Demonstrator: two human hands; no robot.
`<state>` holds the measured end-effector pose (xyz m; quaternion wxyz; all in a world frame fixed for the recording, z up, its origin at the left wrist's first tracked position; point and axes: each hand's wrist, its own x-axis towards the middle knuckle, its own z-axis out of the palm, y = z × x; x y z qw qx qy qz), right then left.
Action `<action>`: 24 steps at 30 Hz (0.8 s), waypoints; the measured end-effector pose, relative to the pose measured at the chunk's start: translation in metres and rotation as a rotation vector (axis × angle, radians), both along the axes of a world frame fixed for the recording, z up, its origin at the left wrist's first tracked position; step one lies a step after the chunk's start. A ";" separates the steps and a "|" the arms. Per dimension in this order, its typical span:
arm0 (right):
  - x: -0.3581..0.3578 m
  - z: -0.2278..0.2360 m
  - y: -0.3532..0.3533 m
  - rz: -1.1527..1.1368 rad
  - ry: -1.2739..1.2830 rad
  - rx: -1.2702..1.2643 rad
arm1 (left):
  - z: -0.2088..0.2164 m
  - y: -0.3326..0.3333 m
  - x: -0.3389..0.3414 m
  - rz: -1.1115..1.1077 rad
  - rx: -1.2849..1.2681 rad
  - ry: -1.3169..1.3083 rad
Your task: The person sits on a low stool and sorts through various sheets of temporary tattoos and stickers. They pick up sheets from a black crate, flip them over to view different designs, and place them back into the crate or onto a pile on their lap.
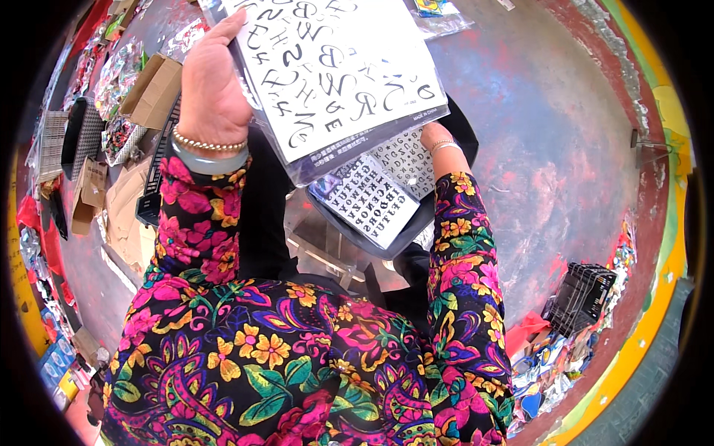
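Floor point(543, 156) surrounds one tub point(404, 236), two cards point(370, 202) by its near edge; your left fingers point(226, 30) pinch one sheet point(335, 70); right hand's point(433, 135) grip: can't tell.

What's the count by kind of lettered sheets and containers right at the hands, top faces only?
Large white lettered sheet, in the left hand: 1
Small white lettered sheet: 1
Grey lettered sheet: 1
Dark bin: 1
Total: 4
Any sheets hidden beneath can't be counted.

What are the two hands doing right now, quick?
Left hand: closed on the white letter sheet.
Right hand: mostly hidden behind that sheet; can't tell whether it's holding anything.
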<state>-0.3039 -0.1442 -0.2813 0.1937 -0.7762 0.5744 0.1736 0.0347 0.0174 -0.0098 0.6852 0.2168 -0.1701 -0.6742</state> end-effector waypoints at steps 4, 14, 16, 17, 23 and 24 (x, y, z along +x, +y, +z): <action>0.011 -0.060 -0.016 0.118 -0.078 -0.064 | 0.018 0.014 -0.009 0.097 0.122 -0.059; -0.010 -0.121 -0.036 -0.054 -0.117 -0.168 | 0.051 0.017 -0.027 0.143 0.224 -0.084; -0.005 -0.096 -0.017 -0.091 -0.064 -0.108 | 0.050 0.017 -0.026 0.083 0.206 -0.062; 0.012 -0.076 0.001 -0.107 -0.045 -0.048 | 0.048 0.022 -0.022 0.077 0.210 -0.059; 0.009 -0.022 0.030 -0.205 -0.058 -0.001 | 0.054 0.019 -0.028 -0.070 0.151 0.047; 0.011 -0.022 0.035 -0.190 -0.095 -0.021 | 0.055 0.020 -0.029 -0.066 0.162 0.039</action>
